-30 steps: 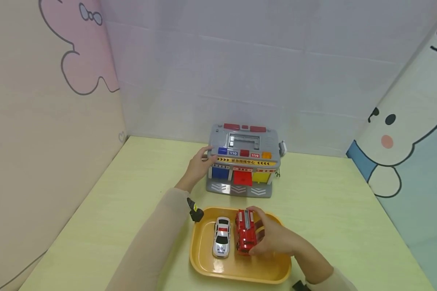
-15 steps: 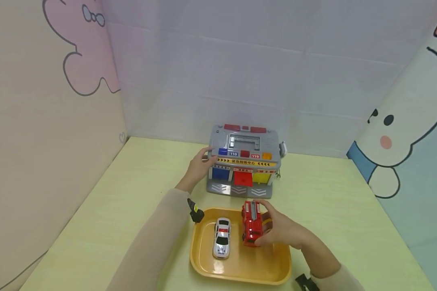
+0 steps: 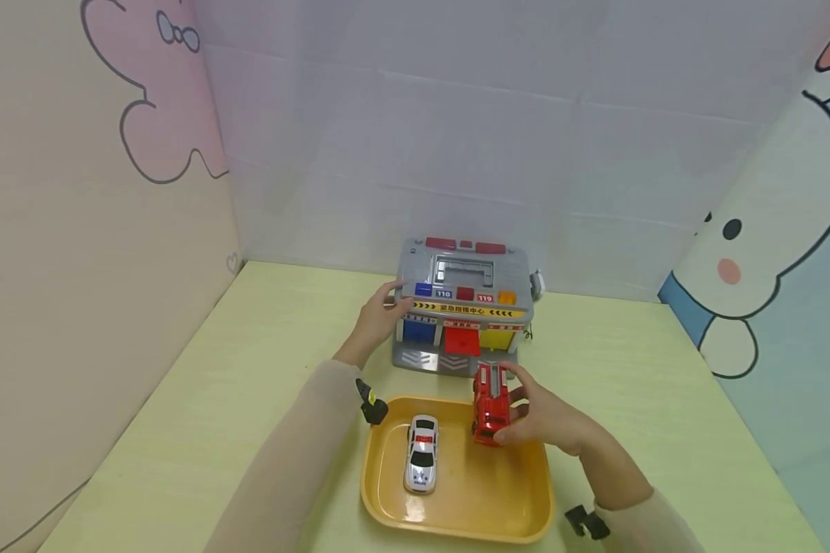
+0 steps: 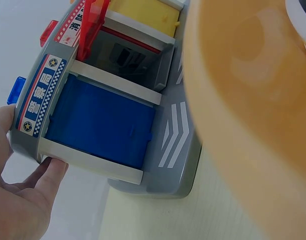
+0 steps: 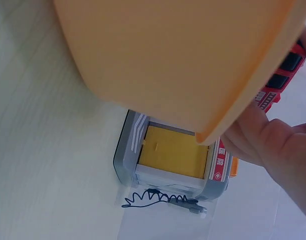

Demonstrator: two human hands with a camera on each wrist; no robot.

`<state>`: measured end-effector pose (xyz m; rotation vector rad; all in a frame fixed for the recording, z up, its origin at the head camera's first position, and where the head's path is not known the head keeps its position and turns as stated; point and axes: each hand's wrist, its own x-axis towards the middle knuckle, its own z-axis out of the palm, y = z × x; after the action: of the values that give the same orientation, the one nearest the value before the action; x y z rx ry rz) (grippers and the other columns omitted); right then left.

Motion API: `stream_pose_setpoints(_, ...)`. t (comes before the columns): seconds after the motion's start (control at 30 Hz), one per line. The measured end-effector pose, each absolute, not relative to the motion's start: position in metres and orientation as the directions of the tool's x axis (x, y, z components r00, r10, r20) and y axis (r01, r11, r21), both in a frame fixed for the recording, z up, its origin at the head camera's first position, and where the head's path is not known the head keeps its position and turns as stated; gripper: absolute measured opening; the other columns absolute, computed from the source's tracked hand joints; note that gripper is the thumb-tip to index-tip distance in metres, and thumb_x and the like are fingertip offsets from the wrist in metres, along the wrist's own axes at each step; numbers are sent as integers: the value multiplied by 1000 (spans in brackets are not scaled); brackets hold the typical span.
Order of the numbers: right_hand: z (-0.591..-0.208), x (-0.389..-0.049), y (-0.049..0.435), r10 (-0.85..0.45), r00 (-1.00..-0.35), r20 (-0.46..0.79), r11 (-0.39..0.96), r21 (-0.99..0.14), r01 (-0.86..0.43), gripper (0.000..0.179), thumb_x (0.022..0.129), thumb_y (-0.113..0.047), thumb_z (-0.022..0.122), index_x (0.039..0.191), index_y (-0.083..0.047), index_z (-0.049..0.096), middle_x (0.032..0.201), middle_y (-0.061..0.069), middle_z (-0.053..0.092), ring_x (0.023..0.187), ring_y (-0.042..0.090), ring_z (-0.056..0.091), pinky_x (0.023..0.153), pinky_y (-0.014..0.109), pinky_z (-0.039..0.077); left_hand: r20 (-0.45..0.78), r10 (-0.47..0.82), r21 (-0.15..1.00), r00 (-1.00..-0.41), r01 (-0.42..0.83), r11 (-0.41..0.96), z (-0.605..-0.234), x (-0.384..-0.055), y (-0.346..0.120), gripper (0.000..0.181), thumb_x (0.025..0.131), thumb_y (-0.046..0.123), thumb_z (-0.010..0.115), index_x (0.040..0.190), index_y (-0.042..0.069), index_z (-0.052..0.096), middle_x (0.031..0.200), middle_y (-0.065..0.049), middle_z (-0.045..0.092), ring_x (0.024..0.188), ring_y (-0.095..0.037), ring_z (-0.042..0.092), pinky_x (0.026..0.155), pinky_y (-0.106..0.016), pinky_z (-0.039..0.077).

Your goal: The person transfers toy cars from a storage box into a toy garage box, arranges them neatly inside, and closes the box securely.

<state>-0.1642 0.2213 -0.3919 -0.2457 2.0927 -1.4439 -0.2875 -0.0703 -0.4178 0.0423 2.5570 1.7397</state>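
My right hand (image 3: 549, 416) grips a red toy fire truck (image 3: 489, 407) by its sides, held up over the back of the yellow tray (image 3: 487, 507). In the right wrist view the tray's wall partly hides the fire truck (image 5: 277, 84). A grey toy emergency station (image 3: 410, 265) stands behind the tray. At its left roof edge my left hand (image 3: 375, 321) holds on, thumb and fingers around the corner. The blue door (image 4: 100, 122) is down, while the red door (image 4: 92, 27) is swung up over a dark bay. A yellow door (image 5: 174, 150) is down too.
A white toy police car (image 3: 422, 455) lies in the tray's left half. A coiled dark cord (image 5: 158, 197) with a small grey piece hangs at the station's right side. Printed cloth walls (image 3: 401, 138) border the pale table (image 3: 636, 399).
The right hand has raised the red fire truck from the tray floor and carried it forward and to the right, toward the station. My left hand stays put.
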Motion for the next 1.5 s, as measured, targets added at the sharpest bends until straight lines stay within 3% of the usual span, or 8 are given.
stream_pose_setpoints(0.67, -397, -197, 230, -479, -799, -364, 374, -908, 190, 104, 83, -8, 76, 153, -6, 0, 123, 27, 44, 101, 31, 56, 90, 43, 52, -47, 45, 927, -998, -26, 375, -418, -286, -71, 53, 99, 41, 56, 146, 23, 42, 139, -16, 48, 126, -31, 47, 99, -46, 46)
stream_pose_setpoints(1.23, -407, -224, 231, -549, -758, -353, 289, -931, 224, 100, 87, -6, 71, 154, -7, -3, 114, 26, 47, 97, 29, 57, 88, 40, 53, -36, 40, 926, -999, -18, 376, -420, -287, -71, 52, 99, 41, 57, 146, 24, 42, 136, -15, 50, 124, -30, 49, 98, -45, 47)
stream_pose_setpoints(1.5, -412, -233, 228, -569, -744, -350, 257, -935, 243, 96, 89, -4, 69, 153, -6, -2, 122, 28, 49, 100, 28, 58, 89, 42, 53, -38, 42, 928, -998, -19, 372, -419, -287, -70, 52, 99, 41, 57, 146, 24, 42, 138, -15, 49, 126, -30, 48, 98, -45, 47)
